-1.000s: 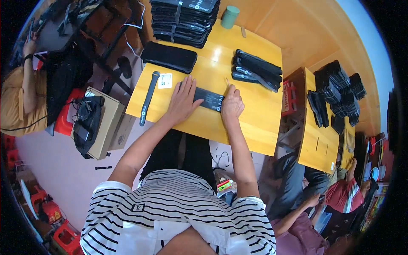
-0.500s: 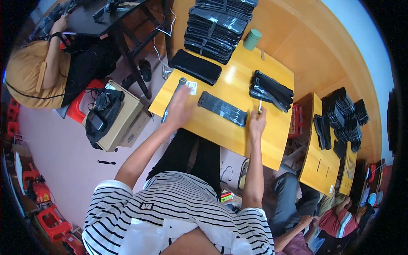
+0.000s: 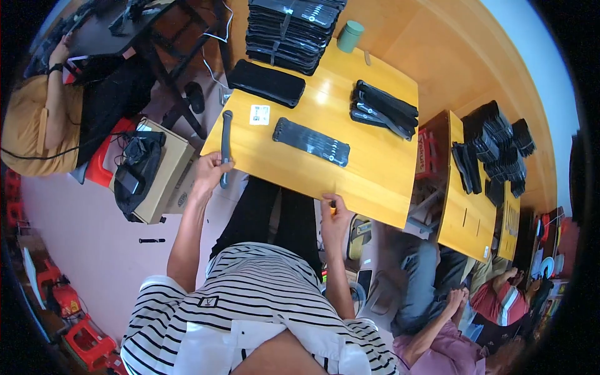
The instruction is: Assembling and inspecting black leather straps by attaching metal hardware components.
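My left hand (image 3: 211, 173) is at the table's left front edge, fingers pinched on a narrow dark strap (image 3: 226, 134). The strap lies along the left edge, its near end sticking out past the tabletop. At the table's front edge is my right hand (image 3: 337, 217), its fingers curled closed around something small and dark, mostly hidden. Between and beyond my hands lies a flat black row of straps (image 3: 311, 142) with a glossy surface. A white printed label (image 3: 259, 115) sits on the wood near the strap.
On the yellow table (image 3: 375, 187) stand a tall bundled stack of black packs (image 3: 287, 37), a black padded pile (image 3: 267, 83), several black strips (image 3: 384, 109) and a green canister (image 3: 349, 36). A cardboard box (image 3: 170, 175) is on the left. Co-workers sit left and right.
My left hand has come down to the strap's near end. My right hand has moved from the strips at right, where it held a slim white-tipped thing, to the front edge. The view has shifted.
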Demonstrator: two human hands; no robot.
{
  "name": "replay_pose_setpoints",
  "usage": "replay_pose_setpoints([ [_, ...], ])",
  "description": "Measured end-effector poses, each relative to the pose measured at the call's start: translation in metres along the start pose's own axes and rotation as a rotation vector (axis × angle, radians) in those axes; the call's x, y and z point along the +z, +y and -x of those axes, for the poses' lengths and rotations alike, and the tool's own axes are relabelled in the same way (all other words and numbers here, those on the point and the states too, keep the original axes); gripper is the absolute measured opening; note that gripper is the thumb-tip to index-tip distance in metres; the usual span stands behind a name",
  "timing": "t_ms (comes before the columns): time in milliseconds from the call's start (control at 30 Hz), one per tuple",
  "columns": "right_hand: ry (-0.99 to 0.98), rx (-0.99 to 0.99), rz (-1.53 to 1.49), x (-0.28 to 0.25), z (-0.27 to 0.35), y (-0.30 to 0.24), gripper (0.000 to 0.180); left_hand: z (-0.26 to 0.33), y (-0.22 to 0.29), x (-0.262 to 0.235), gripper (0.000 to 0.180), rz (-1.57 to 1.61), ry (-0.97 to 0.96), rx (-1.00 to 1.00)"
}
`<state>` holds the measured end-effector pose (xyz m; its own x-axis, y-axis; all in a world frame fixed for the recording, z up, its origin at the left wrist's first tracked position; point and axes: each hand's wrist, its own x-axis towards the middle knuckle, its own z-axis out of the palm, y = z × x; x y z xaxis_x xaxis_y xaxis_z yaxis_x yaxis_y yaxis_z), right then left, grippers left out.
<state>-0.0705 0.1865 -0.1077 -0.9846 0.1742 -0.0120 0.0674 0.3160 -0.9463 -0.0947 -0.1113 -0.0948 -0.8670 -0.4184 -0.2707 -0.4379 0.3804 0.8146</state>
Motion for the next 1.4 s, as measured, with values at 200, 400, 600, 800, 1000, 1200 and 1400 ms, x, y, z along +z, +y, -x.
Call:
replay_pose_setpoints([
  [200, -0.407, -0.064, -0.281, 0.045, 0.029, -0.042, 0.022, 0.056, 0.029, 0.03, 0.018, 0.759, -0.236, 0.023],
  [400, -0.424, 0.041, -0.478, 0.06, 0.038, -0.049, 0.017, 0.073, 0.038, 0.057, 0.019, 0.882, -0.285, 0.038],
  [600, -0.502, 0.567, -0.952, 0.036, 0.021, -0.067, 0.016, 0.08, 0.042, 0.056, 0.024, 0.909, -0.586, -0.008],
  [800, -0.522, 0.242, -0.758, 0.022, 0.024, -0.097, 0.027, 0.073, 0.058, 0.035, 0.021, 1.147, -0.514, -0.062],
  [1000, -0.55, -0.111, -0.27, 0.018, 0.034, -0.109, 0.041, 0.076, 0.066, 0.021, 0.021, 1.147, -0.464, 0.021],
  [1200, -0.563, -0.216, -0.127, 0.018, 0.033, -0.107, 0.045, 0.077, 0.07, 0.02, 0.02, 1.108, -0.404, 0.055],
  [1400, -0.577, -0.176, -0.035, 0.018, 0.032, -0.115, 0.043, 0.081, 0.075, 0.019, 0.019, 0.988, -0.306, 0.106],
])
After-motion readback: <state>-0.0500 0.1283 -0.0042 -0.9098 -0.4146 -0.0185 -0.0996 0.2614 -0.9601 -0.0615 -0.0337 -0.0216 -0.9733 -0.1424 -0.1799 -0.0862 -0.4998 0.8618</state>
